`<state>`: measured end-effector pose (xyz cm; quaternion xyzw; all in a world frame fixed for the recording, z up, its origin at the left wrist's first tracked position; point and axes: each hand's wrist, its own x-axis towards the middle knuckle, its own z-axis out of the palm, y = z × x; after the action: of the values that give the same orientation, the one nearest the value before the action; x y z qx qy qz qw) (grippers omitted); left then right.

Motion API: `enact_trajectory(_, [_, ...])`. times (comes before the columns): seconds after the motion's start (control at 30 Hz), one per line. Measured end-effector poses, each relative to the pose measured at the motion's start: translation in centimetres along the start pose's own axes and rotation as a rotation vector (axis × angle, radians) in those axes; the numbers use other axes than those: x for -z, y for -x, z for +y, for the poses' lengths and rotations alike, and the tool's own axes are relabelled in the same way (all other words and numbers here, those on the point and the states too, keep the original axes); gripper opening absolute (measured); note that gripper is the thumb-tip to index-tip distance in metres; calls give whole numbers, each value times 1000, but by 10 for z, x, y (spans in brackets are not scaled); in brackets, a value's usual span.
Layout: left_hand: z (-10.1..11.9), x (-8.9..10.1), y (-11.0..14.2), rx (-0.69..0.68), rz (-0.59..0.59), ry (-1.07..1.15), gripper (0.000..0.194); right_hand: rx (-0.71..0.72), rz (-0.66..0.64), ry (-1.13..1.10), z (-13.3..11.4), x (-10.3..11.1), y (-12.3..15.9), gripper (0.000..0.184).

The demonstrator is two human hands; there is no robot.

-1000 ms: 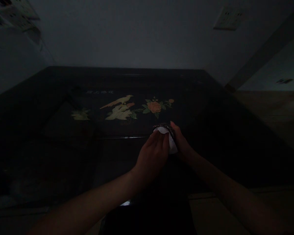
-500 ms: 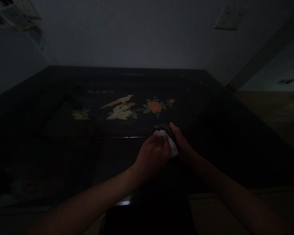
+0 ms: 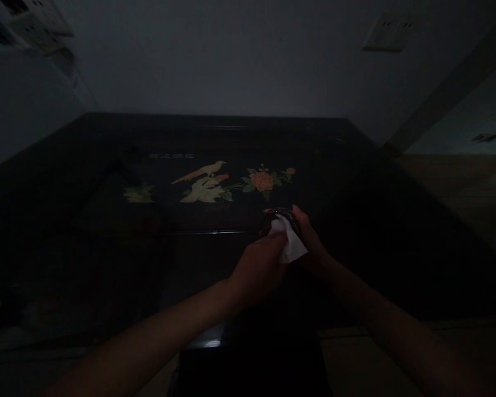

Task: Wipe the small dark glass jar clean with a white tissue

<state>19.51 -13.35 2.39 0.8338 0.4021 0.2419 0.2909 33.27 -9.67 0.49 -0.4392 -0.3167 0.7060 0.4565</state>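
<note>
My left hand [image 3: 262, 267] is closed on a white tissue [image 3: 292, 246] and presses it against a dark, glossy, rounded object [image 3: 281, 211]. The tissue's lower corner hangs free to the right of the fingers. Around the right side of that object curls my right hand [image 3: 312, 240], thumb pointing up along its rim. The object's kind is hard to make out in the dim light, and its lower part is hidden behind the tissue and my hands. Both hands are over the near part of a black glossy table [image 3: 190, 259].
An inlaid bird [image 3: 204, 173] and orange flower [image 3: 262, 181] decorate the tabletop. Behind stands a pale wall with a socket plate [image 3: 386, 33]; more socket plates [image 3: 39, 30] are at upper left. Wooden floor [image 3: 458, 182] shows at right. The room is very dark.
The left hand has shifted slightly and its fingers have moved lower around the tissue, so more of the tissue shows, spread farther right. The right hand still grips the dark object.
</note>
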Motion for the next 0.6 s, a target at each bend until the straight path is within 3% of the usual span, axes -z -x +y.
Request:
enact_trajectory(0.2, [6, -2, 0, 58, 34, 368, 26, 21, 76, 22, 4, 3, -1, 56])
enact_trajectory(0.33, [5, 1, -1, 66, 33, 478, 29, 33, 86, 7, 4, 3, 0, 57])
enact_trajectory(0.6, [3, 10, -3, 66, 79, 175, 13, 35, 25, -8, 0, 0, 3, 51])
